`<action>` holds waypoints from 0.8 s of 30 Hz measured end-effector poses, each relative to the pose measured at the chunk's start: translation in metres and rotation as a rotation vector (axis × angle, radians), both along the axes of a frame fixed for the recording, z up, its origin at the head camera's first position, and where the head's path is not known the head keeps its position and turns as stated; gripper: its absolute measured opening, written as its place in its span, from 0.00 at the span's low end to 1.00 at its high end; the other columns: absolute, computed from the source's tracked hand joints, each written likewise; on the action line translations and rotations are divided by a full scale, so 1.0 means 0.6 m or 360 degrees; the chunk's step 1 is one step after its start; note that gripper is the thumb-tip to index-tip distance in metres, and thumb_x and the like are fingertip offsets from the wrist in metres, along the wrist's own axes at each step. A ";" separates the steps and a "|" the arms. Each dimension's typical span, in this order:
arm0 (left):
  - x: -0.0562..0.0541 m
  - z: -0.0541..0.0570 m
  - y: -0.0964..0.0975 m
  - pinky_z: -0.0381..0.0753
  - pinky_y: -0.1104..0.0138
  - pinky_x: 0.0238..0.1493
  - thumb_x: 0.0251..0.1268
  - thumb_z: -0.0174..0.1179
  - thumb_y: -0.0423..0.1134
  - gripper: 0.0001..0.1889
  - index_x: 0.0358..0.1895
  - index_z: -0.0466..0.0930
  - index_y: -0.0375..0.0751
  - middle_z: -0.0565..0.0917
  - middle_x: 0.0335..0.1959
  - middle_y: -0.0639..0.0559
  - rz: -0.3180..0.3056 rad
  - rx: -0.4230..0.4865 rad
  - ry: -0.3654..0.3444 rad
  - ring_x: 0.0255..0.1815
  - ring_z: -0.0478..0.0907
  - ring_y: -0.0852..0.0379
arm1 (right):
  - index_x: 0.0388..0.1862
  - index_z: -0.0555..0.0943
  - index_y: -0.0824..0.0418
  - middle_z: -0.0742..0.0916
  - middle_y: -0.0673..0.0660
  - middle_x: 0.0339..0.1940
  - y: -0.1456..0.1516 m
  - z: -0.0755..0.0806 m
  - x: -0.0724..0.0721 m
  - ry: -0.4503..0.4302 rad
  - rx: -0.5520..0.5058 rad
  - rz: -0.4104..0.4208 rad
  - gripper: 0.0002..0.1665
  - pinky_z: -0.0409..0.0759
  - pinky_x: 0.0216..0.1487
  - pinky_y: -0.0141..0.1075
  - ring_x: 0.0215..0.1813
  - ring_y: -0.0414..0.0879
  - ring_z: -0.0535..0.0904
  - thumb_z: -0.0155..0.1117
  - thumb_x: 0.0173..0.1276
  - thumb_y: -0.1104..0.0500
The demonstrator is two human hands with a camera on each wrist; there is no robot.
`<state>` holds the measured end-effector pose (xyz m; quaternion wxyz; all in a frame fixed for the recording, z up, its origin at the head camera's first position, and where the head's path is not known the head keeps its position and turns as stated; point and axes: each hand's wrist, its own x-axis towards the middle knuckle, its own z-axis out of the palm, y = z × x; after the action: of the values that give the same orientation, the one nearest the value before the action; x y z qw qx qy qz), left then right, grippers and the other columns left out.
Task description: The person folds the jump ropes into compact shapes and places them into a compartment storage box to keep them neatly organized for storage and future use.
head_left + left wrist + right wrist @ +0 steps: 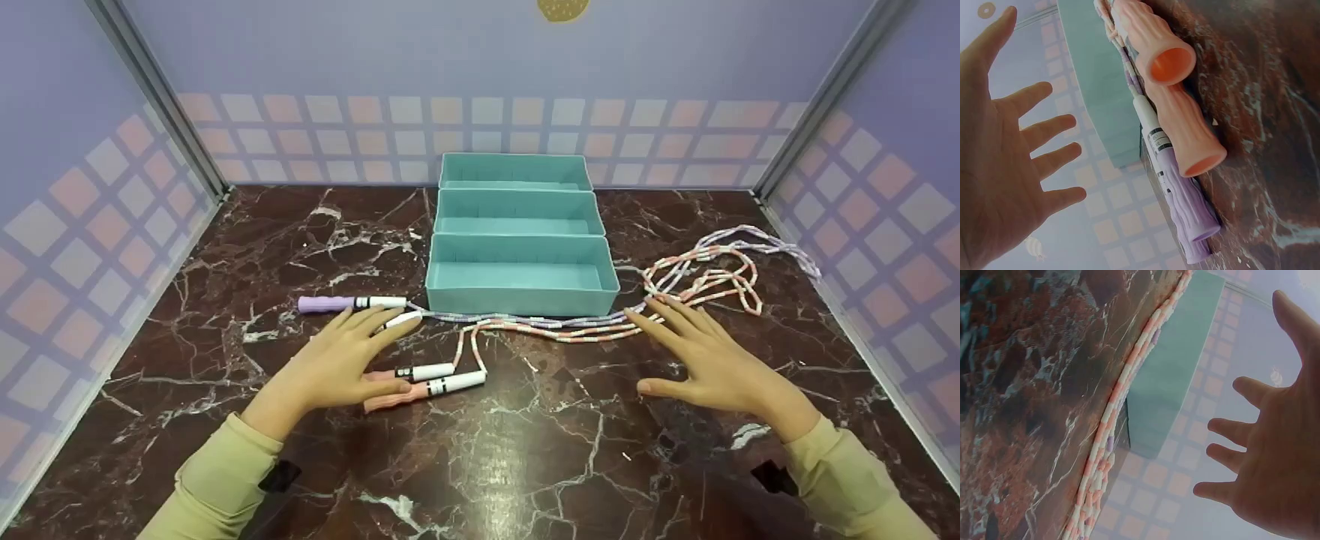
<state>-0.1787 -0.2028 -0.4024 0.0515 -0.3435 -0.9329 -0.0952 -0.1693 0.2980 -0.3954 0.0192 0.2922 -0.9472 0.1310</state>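
Two beaded jump ropes lie on the dark marbled table, one with purple handles (327, 304) and one with orange handles (409, 394). The left hand (337, 364) hovers over these handles with spread fingers, holding nothing; in the left wrist view the hollow ends of the orange handles (1185, 126) and purple handles (1185, 197) show below it. The right hand (705, 360), also spread and holding nothing, is above the table near the orange-and-white beaded cord (592, 339). The purple-and-white cord (765, 244) lies looped at the right, tangled with the orange one.
A teal three-compartment box (521, 300) stands at the middle back, its compartments side by side from front to rear, with the cords running along its front. Purple walls with checkered bands (480, 124) enclose the table (525, 465) at the back and both sides.
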 end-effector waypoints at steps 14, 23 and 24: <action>0.009 -0.020 0.006 0.77 0.42 0.64 0.63 0.69 0.56 0.41 0.77 0.67 0.47 0.77 0.68 0.38 0.0194 0.0110 0.0056 0.64 0.78 0.34 | 0.84 0.55 0.46 0.61 0.65 0.83 -0.018 -0.010 -0.027 0.0004 -0.0014 0.0013 0.52 0.55 0.75 0.70 0.81 0.70 0.55 0.66 0.68 0.35; 0.017 -0.040 0.011 0.78 0.44 0.64 0.62 0.70 0.56 0.40 0.74 0.70 0.42 0.79 0.66 0.38 0.0267 0.0152 0.0106 0.63 0.79 0.36 | 0.84 0.55 0.50 0.62 0.65 0.82 -0.032 -0.017 -0.045 -0.0029 -0.0002 0.0057 0.53 0.56 0.77 0.69 0.80 0.71 0.56 0.66 0.68 0.36; 0.018 -0.042 0.013 0.78 0.44 0.64 0.62 0.69 0.56 0.40 0.74 0.70 0.41 0.79 0.66 0.38 0.0275 0.0154 0.0103 0.63 0.79 0.36 | 0.84 0.55 0.50 0.62 0.65 0.82 -0.035 -0.017 -0.046 -0.0035 -0.0003 0.0067 0.53 0.55 0.77 0.68 0.80 0.70 0.57 0.66 0.68 0.36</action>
<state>-0.1680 -0.1952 -0.4277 0.1062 -0.2617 -0.9512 -0.1241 -0.1972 0.2772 -0.4055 0.0062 0.3106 -0.9408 0.1355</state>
